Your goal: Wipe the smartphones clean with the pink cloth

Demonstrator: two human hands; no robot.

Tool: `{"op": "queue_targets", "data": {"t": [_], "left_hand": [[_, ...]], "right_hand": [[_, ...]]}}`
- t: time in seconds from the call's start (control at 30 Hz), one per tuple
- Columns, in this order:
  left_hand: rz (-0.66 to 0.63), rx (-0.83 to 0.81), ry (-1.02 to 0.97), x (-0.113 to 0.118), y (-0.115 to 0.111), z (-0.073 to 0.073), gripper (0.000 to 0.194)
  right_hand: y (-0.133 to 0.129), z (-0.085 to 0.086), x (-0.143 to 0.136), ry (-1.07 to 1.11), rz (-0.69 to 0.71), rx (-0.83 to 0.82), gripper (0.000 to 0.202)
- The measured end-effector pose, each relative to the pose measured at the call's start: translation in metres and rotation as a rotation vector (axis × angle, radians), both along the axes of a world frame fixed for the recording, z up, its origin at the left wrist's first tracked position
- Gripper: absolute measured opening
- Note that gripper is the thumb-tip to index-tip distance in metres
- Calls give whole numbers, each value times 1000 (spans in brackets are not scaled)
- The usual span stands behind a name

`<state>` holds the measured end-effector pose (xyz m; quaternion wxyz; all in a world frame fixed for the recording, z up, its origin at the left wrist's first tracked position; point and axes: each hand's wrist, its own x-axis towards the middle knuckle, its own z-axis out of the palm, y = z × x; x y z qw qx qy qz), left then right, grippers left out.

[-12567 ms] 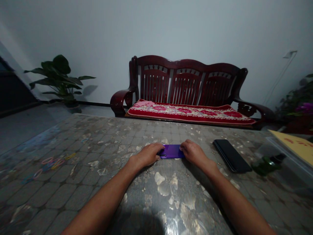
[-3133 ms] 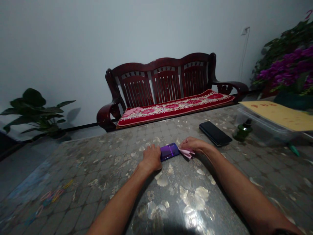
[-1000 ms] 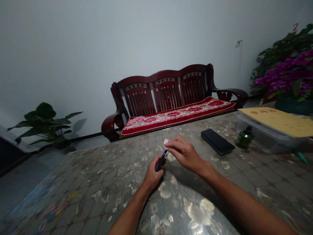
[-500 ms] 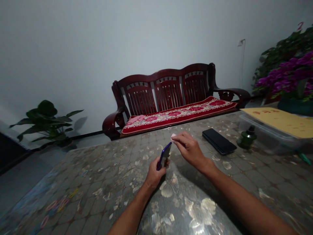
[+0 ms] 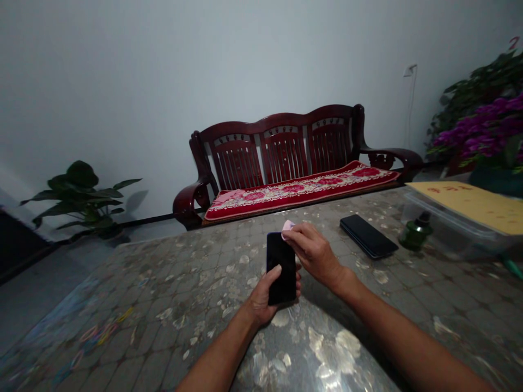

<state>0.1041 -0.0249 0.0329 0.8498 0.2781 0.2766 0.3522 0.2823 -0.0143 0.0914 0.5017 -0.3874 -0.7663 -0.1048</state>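
My left hand [image 5: 262,299] is wrapped round a smartphone [image 5: 286,275], its dark screen turned towards me and my thumb lying across the glass. The phone is held up over the table, tilted nearly upright. Pinched in the fingertips of my right hand [image 5: 314,253] is a small pale pink cloth [image 5: 287,226], at the phone's top right corner. The fingers hide part of the cloth, and whether it presses on the glass I cannot tell. To the right of that hand, a second black phone [image 5: 368,235] lies on the table.
A patterned cover lies over the table [image 5: 192,283]. At right stand a dark green bottle [image 5: 415,233] and a clear plastic box [image 5: 453,228] with a yellow sheet [image 5: 474,204] on top. Coloured bands [image 5: 104,333] lie at left. Beyond is a wooden bench [image 5: 281,152].
The phone has turned from edge-on to face me. My left thumb now rests on its screen. My right hand with the pink cloth has come to the phone's top corner.
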Motion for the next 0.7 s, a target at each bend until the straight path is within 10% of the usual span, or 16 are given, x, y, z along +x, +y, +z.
{"op": "queue_targets", "data": {"t": [0.7], "left_hand": [[319, -257, -122, 6, 8, 16, 58]], "right_hand": [[-22, -23, -36, -344, 112, -138, 19]]}}
